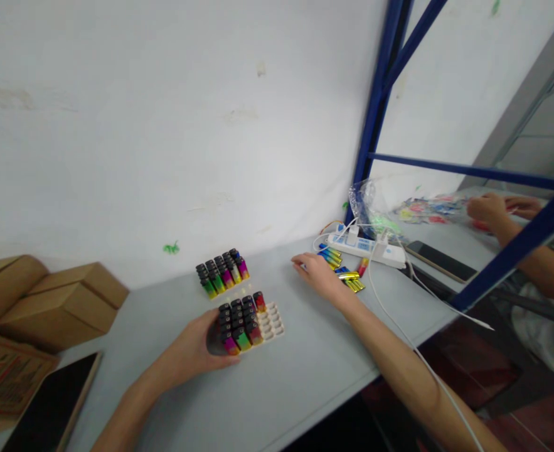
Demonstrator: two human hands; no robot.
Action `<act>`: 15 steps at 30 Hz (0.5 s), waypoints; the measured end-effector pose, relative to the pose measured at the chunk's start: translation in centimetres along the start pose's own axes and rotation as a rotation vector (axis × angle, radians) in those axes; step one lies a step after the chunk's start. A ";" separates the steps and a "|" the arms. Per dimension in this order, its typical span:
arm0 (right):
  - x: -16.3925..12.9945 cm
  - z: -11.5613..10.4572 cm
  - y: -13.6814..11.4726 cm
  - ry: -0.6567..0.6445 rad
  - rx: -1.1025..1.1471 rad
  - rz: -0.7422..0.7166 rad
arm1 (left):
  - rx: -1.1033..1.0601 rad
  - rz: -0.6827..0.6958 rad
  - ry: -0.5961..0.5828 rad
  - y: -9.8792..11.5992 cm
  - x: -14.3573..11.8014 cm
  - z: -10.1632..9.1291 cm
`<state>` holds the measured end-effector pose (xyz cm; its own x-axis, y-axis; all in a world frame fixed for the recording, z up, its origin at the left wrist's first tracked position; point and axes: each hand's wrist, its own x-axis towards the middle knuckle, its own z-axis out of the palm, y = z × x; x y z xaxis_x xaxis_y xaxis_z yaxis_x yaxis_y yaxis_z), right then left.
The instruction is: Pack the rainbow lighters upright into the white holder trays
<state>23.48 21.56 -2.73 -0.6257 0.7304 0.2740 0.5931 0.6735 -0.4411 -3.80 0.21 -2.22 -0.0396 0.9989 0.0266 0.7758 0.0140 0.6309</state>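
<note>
My left hand (192,348) wraps the left end of a white tray (273,322), with the thumb along its front edge. Upright batteries with black tops and purple, green or red lower parts (239,323) fill most of this tray; cups on its right side hold nothing. Just behind it stands a second group of similar black-topped batteries (223,271). Over the table to the right, my right hand (318,273) has its fingers stretched leftward and slightly apart, with nothing visible in them. Close beside it lie loose blue-and-gold batteries (332,256) and a red one (362,267).
A white power strip (366,248) with trailing cables lies along the wall by a blue metal frame (375,107). Beyond are a phone (440,260), clear plastic bags and another person's hands (488,208). Cardboard boxes (60,301) and a dark tablet-like device (53,402) occupy the left.
</note>
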 end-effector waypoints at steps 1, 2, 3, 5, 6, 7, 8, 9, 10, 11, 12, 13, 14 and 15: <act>0.1 -0.1 0.8 0.001 -0.065 0.070 | 0.002 0.001 -0.003 -0.1 0.0 0.0; 0.2 -0.1 1.6 -0.007 -0.107 0.117 | 0.003 0.003 -0.001 -0.1 0.0 0.0; 0.2 0.0 2.1 -0.019 -0.131 0.147 | 0.002 0.005 0.002 -0.1 0.0 0.0; 0.1 0.2 2.6 -0.043 -0.144 0.166 | 0.003 0.004 0.010 -0.1 0.0 0.0; 0.1 0.4 2.6 -0.056 -0.145 0.163 | 0.004 0.000 0.012 0.0 0.0 0.0; 0.0 0.5 2.5 -0.068 -0.139 0.151 | 0.004 -0.003 0.011 0.0 0.0 0.0; 0.0 0.6 2.2 -0.080 -0.130 0.132 | 0.003 -0.005 0.007 0.0 0.0 0.0; 0.0 0.7 1.9 -0.091 -0.121 0.108 | -0.001 -0.006 0.000 0.1 -0.1 0.0; 0.0 0.7 1.7 -0.100 -0.103 0.076 | -0.005 -0.006 -0.007 0.1 0.0 0.0; 0.0 0.7 1.4 -0.102 -0.066 0.040 | -0.005 -0.005 -0.011 0.1 0.0 0.0; 0.0 0.6 1.2 -0.099 -0.005 0.001 | -0.004 -0.004 -0.010 0.0 0.0 0.0; 0.0 0.6 1.0 -0.087 0.085 -0.037 | -0.001 -0.004 -0.006 0.0 0.0 0.0; 0.0 0.6 0.8 -0.075 0.204 -0.072 | 0.000 -0.005 -0.001 0.0 0.0 0.0; -0.1 0.7 0.6 -0.068 0.344 -0.102 | -0.002 -0.005 0.002 0.0 0.0 0.1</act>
<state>23.51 21.80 -3.58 -0.7118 0.6444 0.2794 0.3278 0.6566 -0.6793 -3.76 0.18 -2.27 -0.0447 0.9987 0.0247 0.7743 0.0190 0.6326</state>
